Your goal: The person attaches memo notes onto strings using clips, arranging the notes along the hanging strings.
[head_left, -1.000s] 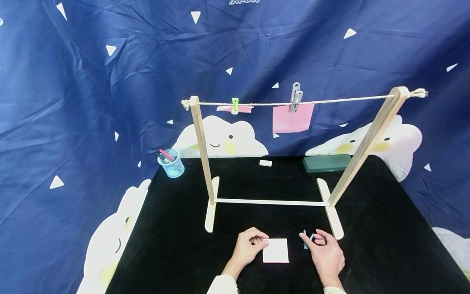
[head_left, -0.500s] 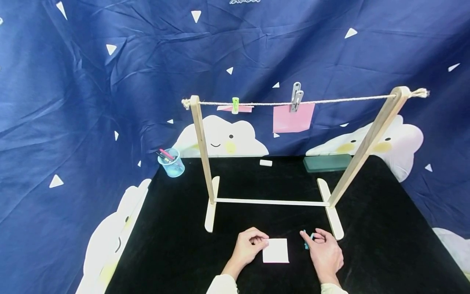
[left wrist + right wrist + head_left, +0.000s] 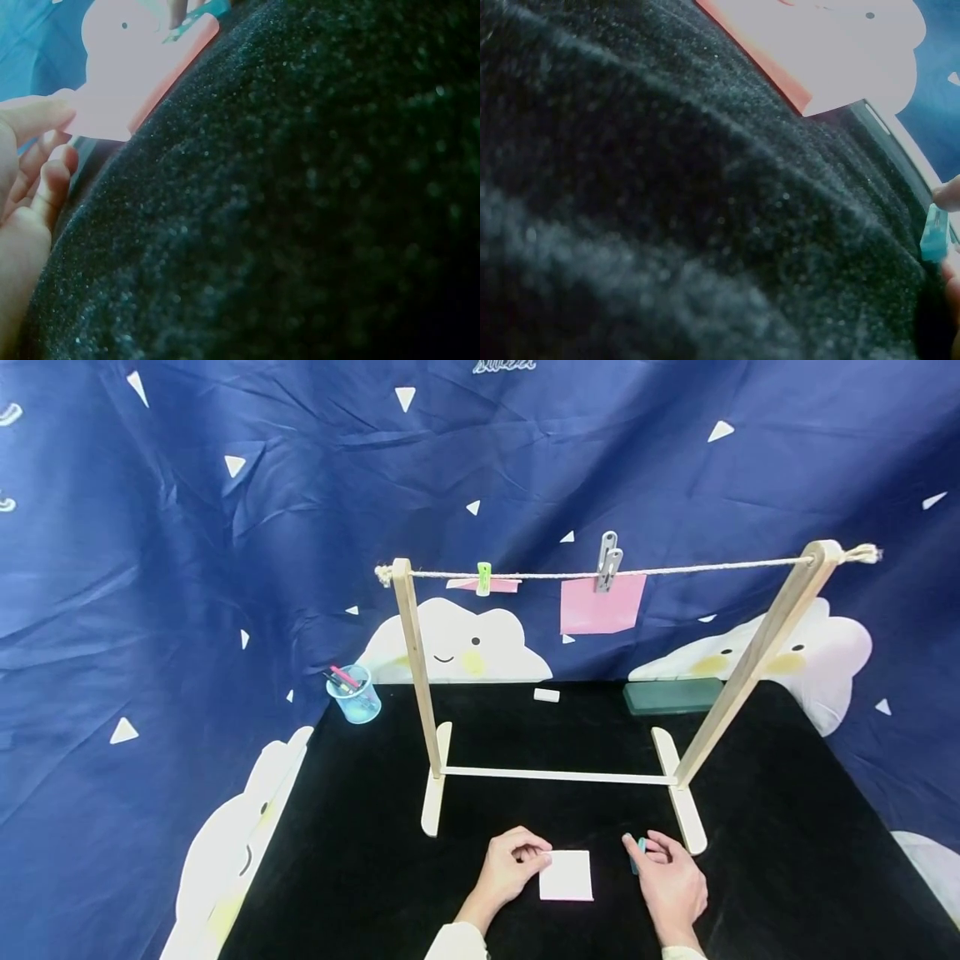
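Note:
In the head view my left hand (image 3: pixel 505 867) pinches the upper left corner of a small square of paper (image 3: pixel 567 877), white on top with a pink edge along the bottom. The left wrist view shows that paper's pink fold (image 3: pixel 174 75) and my thumb on its corner. To the right of the paper, my right hand (image 3: pixel 670 881) holds a teal clothespin (image 3: pixel 639 855) between thumb and fingers, apart from the paper. Up close in the right wrist view, the teal clothespin (image 3: pixel 934 236) sits at the right edge, partly hidden by fingers.
Beyond the hands stands a wooden rack (image 3: pixel 561 775) with a rope (image 3: pixel 705 567). A green clip (image 3: pixel 483 578) and a grey clip (image 3: pixel 608 562) hold pink papers on it. A pen cup (image 3: pixel 360 702), a white block (image 3: pixel 546 695) and a green case (image 3: pixel 671 696) are behind.
The teal clothespin has turned in my right hand: its two spread arms no longer show apart. That hand has shifted slightly right. My left hand stays on the paper.

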{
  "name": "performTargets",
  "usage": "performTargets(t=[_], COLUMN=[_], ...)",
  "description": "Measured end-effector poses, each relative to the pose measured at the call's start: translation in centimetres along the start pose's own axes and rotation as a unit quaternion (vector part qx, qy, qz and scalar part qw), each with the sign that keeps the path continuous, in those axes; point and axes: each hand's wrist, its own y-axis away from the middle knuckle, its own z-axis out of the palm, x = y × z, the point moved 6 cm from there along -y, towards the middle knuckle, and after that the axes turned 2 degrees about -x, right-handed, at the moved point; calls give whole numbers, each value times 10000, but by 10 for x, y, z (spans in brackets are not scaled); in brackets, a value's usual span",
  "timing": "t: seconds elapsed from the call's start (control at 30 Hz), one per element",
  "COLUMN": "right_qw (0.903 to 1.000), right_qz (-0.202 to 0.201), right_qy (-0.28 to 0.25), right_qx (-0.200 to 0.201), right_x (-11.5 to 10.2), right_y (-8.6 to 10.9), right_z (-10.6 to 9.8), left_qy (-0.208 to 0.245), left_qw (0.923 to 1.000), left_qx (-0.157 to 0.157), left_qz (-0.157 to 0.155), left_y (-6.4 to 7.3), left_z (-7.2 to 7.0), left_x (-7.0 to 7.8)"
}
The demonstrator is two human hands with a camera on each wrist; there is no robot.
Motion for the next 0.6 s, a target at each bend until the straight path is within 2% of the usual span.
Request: performTargets(t=[0.17,0.4,0.47,0.6], right_qw=[9999,9996,9995,9992], right_qz=[-96,-139,-116,-51], right_qy=[-62,-143,-228,-381], right_qx=[66,175,166,50], right_x=[-1,1,3,4], right_y=[0,1,1,2], right_z=[-3,-5,-3,-1], left_qy=[-78,49,71,95], left_qw=[9999,9992,9993,9999], left_qx=[102,37,3,-61], left_qz=[-1,389,356,76], left_y=[-1,0,1,2], left_z=[4,4,4,3], left_x=[-21,-24,-24,-27])
